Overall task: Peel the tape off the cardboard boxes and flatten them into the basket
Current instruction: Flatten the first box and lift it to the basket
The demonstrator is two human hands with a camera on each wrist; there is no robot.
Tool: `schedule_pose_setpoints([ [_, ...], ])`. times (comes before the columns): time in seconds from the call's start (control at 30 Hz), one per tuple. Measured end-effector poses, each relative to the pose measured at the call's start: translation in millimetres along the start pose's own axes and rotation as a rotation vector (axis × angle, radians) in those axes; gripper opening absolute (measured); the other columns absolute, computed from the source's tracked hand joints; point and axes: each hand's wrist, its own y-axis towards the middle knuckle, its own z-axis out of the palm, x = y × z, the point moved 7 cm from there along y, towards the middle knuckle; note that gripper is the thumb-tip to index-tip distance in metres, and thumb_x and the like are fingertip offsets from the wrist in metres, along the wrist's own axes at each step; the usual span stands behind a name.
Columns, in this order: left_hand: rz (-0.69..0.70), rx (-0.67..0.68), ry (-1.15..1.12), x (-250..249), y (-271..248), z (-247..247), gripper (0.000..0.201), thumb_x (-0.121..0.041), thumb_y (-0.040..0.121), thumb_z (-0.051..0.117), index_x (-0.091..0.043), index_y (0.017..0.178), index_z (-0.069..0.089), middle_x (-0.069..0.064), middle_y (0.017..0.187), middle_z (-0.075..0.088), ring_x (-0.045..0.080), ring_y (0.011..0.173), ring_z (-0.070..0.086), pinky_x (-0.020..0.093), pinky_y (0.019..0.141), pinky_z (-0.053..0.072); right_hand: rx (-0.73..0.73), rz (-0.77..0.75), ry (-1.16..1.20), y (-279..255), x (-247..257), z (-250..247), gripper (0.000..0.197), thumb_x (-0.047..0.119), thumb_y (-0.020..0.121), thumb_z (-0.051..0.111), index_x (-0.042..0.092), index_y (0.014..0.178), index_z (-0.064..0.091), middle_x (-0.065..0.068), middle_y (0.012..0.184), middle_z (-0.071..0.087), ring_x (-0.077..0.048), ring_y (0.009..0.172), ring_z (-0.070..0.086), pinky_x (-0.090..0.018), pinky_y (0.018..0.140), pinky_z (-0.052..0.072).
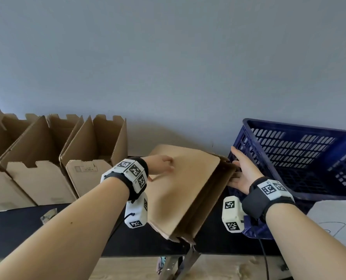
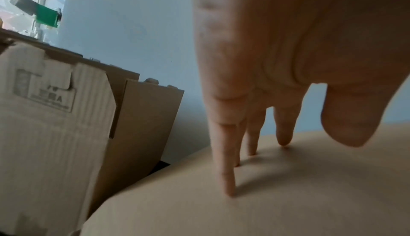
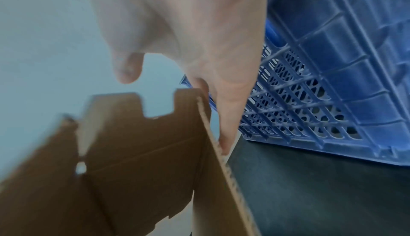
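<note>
A half-collapsed cardboard box (image 1: pixel 184 186) lies tilted on the dark table between my hands. My left hand (image 1: pixel 161 163) presses on its broad top panel (image 2: pixel 266 196) with straight fingers (image 2: pixel 228 183). My right hand (image 1: pixel 241 171) is open with fingers straight against the box's right edge (image 3: pixel 213 134), next to the blue basket (image 1: pixel 301 158). In the right wrist view the notched flaps (image 3: pixel 137 134) of the box stand open below my palm, and the basket wall (image 3: pixel 332 82) is close on the right.
Three open cardboard boxes (image 1: pixel 47 158) stand in a row at the back left against the wall. A crumpled piece of tape (image 1: pixel 49 215) lies on the dark table (image 1: pixel 77 225). A white sheet (image 1: pixel 337 221) lies at the right, in front of the basket.
</note>
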Motion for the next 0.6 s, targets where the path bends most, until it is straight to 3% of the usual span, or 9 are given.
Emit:
schedule_pose_setpoints([
  [0.07,-0.007,0.039,-0.011,2.1,2.7,10.6,0.054,-0.031,0.097,0.049,-0.028,0.147,0.028,0.002,0.151,0.029,0.026,0.137,0.031,0.045,0.098,0.047,0.005,0.023,-0.159,3.9,-3.4,1.0,0.095,0.064,0.065,0.072,0.017,0.14,0.04,-0.014,0.128,0.056,-0.033,0.109,0.059,-0.045,0.09,0.052],
  [0.13,-0.015,0.105,0.046,4.5,5.5,24.6,0.059,-0.03,0.095,0.053,-0.029,0.148,0.026,0.002,0.151,0.031,0.026,0.135,0.034,0.042,0.098,0.048,-0.03,0.017,-0.335,6.7,-7.4,1.8,0.104,0.059,0.059,0.078,0.019,0.144,0.033,-0.012,0.134,0.052,-0.032,0.11,0.058,-0.046,0.089,0.052],
  [0.23,-0.054,0.182,0.125,16.2,11.5,43.7,0.062,-0.031,0.092,0.057,-0.032,0.147,0.027,-0.001,0.151,0.033,0.025,0.133,0.038,0.04,0.098,0.048,-0.146,-0.03,-0.421,16.2,-10.9,-4.8,0.117,0.036,0.062,0.085,0.027,0.151,0.009,-0.01,0.151,0.032,-0.035,0.125,0.046,-0.052,0.094,0.049],
  [0.3,-0.066,0.197,0.145,23.6,14.5,52.8,0.063,-0.03,0.092,0.058,-0.032,0.147,0.027,-0.002,0.151,0.032,0.025,0.133,0.038,0.041,0.098,0.049,-0.212,-0.043,-0.449,18.1,-16.2,-9.2,0.115,0.012,0.066,0.083,0.025,0.151,0.007,-0.011,0.15,0.033,-0.034,0.127,0.046,-0.052,0.097,0.047],
  [0.37,-0.076,0.203,0.135,30.4,18.7,58.8,0.064,-0.028,0.092,0.057,-0.031,0.148,0.026,-0.002,0.151,0.031,0.025,0.133,0.038,0.041,0.098,0.049,-0.299,-0.07,-0.51,17.5,-22.3,-15.7,0.103,0.004,0.063,0.083,0.018,0.147,0.027,-0.01,0.144,0.043,-0.033,0.124,0.049,-0.05,0.099,0.045],
  [0.43,-0.067,0.184,0.086,36.0,26.0,60.2,0.067,-0.027,0.091,0.058,-0.032,0.148,0.024,-0.002,0.151,0.03,0.025,0.133,0.038,0.041,0.098,0.048,-0.37,-0.106,-0.505,20.9,-28.5,-23.5,0.073,0.003,0.059,0.084,0.013,0.125,0.057,-0.009,0.124,0.062,-0.031,0.111,0.058,-0.047,0.095,0.049],
  [0.47,-0.052,0.132,0.085,38.6,31.1,56.8,0.069,-0.028,0.09,0.06,-0.031,0.148,0.023,-0.001,0.151,0.03,0.025,0.132,0.038,0.04,0.098,0.047,-0.38,-0.117,-0.47,24.4,-32.5,-26.3,0.062,0.001,0.057,0.083,0.012,0.115,0.064,-0.009,0.114,0.067,-0.03,0.105,0.062,-0.046,0.093,0.051],
  [0.6,-0.009,-0.268,0.054,47.4,45.4,25.1,0.08,-0.035,0.08,0.069,-0.025,0.145,0.025,0.013,0.143,0.03,0.029,0.129,0.038,0.042,0.103,0.041,-0.333,-0.161,-0.278,35.5,-41.3,-26.2,0.05,-0.01,0.062,0.074,0.011,0.107,0.066,-0.01,0.107,0.069,-0.031,0.102,0.063,-0.048,0.094,0.05],
])
